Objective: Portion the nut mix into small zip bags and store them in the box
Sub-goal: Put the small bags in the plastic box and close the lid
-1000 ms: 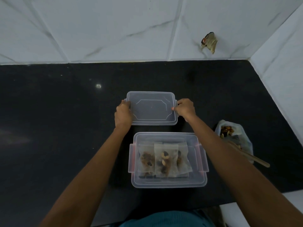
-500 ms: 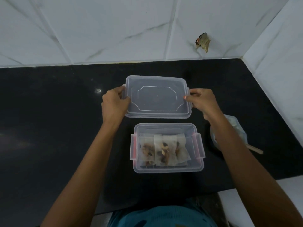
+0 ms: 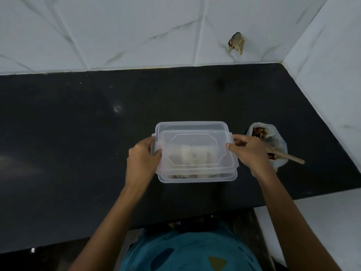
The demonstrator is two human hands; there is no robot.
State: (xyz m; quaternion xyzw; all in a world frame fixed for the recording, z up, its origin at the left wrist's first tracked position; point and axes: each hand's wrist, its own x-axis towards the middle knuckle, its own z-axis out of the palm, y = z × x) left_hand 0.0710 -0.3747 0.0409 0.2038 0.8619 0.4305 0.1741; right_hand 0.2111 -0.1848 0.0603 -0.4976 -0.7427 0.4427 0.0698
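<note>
A: Where's the lid?
B: Over the clear box, held at its short edges: left hand and right hand, fingers pinching it.
A: The zip bags?
B: Inside, blurred through the plastic.
A: Room?
B: Bare glossy black surface on the left; the nut-mix bag with a wooden stick sits near on the right.
</note>
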